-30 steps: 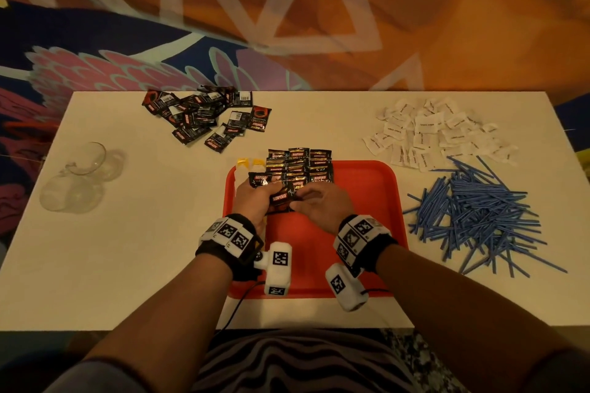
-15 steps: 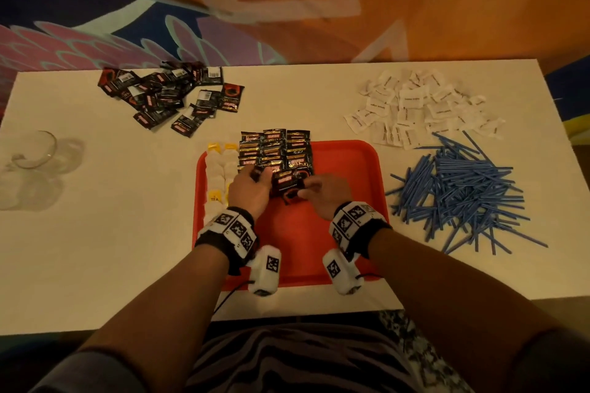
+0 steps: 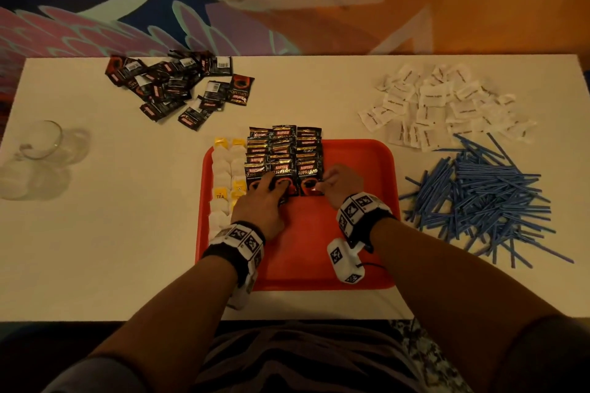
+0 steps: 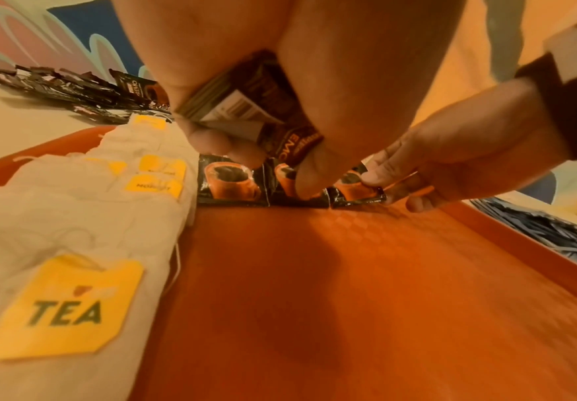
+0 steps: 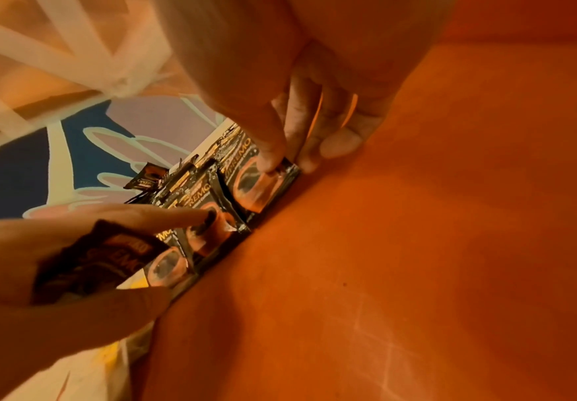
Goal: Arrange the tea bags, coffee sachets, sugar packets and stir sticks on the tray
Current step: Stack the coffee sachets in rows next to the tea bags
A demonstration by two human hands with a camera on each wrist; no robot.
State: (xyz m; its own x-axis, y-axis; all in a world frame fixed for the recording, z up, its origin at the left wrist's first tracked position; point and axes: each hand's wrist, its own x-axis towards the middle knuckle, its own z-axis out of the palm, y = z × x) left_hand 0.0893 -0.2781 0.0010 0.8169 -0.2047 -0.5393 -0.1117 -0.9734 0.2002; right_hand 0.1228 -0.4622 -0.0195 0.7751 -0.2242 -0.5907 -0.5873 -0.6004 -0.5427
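Left hand: your left hand (image 3: 261, 201) grips a small stack of sachets (image 4: 246, 108) in its curled fingers while one fingertip (image 4: 309, 176) presses the middle sachet (image 3: 282, 177) of the near row.
Right hand: your right hand (image 3: 343, 187) pinches the near right corner of the right sachet (image 3: 308, 179) between thumb and fingers.
Tray room: the red tray (image 3: 367, 201) is bare across its right part and the near stretch by your wrists; its far edge is overhung by the farthest sachets.
Edges: tea bags (image 3: 228, 182) lie along the tray's left edge, some lapping over the rim; the coffee columns (image 3: 284, 150) sit just beside them.
Counts: you have three coffee columns, overlapped like shingles, about five sachets showing in each. The tea bags make two columns; you cannot count them exactly.
Pointing: each laid sachet has its long axis running away from you, the cup picture at the near end and the print upright to you.
Off the tray: loose sachets (image 3: 178, 89) far left, sugar packets (image 3: 440, 102) far right, blue stir sticks (image 3: 485, 198) heaped right of the tray, all on the table (image 3: 111, 233).
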